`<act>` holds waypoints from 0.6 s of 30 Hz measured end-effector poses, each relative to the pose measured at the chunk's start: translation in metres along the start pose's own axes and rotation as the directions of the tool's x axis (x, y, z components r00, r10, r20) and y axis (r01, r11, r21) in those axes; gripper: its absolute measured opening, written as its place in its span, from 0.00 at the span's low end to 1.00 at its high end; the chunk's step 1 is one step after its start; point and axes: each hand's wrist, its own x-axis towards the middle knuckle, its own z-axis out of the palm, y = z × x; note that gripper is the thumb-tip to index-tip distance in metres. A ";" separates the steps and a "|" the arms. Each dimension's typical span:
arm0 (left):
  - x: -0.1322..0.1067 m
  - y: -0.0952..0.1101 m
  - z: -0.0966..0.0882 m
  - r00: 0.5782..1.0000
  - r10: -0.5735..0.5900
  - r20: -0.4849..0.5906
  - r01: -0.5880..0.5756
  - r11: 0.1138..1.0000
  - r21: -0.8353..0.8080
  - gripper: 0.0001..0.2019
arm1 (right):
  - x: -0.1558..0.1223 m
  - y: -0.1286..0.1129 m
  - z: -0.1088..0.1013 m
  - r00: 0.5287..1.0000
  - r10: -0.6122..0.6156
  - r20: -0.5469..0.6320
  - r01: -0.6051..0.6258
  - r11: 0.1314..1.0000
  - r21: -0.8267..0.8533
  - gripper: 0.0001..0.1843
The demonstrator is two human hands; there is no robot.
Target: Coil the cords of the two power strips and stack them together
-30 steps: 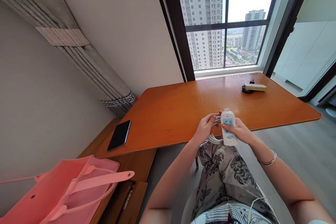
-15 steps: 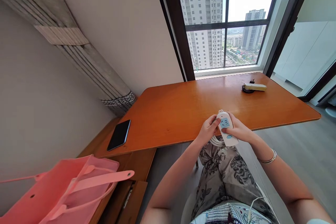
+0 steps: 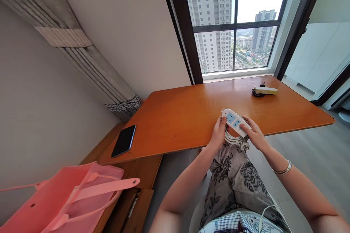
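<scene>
A white power strip (image 3: 234, 121) with blue sockets lies tilted in both my hands at the near edge of the orange wooden table (image 3: 191, 113). My left hand (image 3: 218, 134) grips its left end together with the coiled white cable (image 3: 233, 139) below it. My right hand (image 3: 253, 133) is closed on the strip's right end. The cable's plug (image 3: 245, 147) hangs just under my right hand, over my lap.
A black phone (image 3: 124, 140) lies at the table's left near corner. A second, yellowish power strip (image 3: 265, 90) with a black cord sits at the far right by the window. A pink bag (image 3: 68, 196) stands at lower left on a low cabinet.
The power strip has turned from upright to lying nearly sideways and moved a little up over the table edge. Both hands shifted with it; the plug now hangs free.
</scene>
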 end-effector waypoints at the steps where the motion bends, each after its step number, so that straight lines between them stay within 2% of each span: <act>1: 0.003 -0.002 0.000 0.999 0.003 0.039 -0.004 0.999 0.039 0.30 | 0.002 0.001 -0.005 1.000 0.005 -0.012 -0.005 1.000 -0.008 0.29; 3: 0.009 -0.005 -0.003 0.993 0.037 0.114 -0.051 0.991 0.124 0.27 | 0.007 0.004 -0.017 1.000 0.017 -0.023 -0.018 0.999 -0.037 0.28; 5: 0.017 -0.008 -0.009 0.987 0.082 0.141 -0.110 0.973 0.201 0.23 | 0.014 0.004 -0.035 0.998 0.038 -0.042 -0.041 0.996 -0.080 0.27; 8: 0.027 -0.011 -0.023 0.990 0.119 0.077 -0.136 0.949 0.285 0.17 | 0.030 0.002 -0.071 0.986 0.090 -0.140 -0.114 0.978 -0.175 0.26; 12: 0.036 -0.017 -0.043 0.991 0.136 0.006 -0.129 0.926 0.354 0.12 | 0.057 0.000 -0.127 0.938 0.229 -0.261 -0.290 0.930 -0.228 0.20; 15: 0.036 -0.022 -0.052 0.993 0.119 0.000 -0.110 0.912 0.396 0.10 | 0.075 0.004 -0.168 0.890 0.191 -0.413 -0.322 0.906 -0.274 0.20; 18: 0.034 -0.023 -0.055 0.994 0.109 0.031 -0.113 0.906 0.409 0.09 | 0.090 0.013 -0.203 0.881 0.146 -0.450 -0.330 0.871 -0.364 0.20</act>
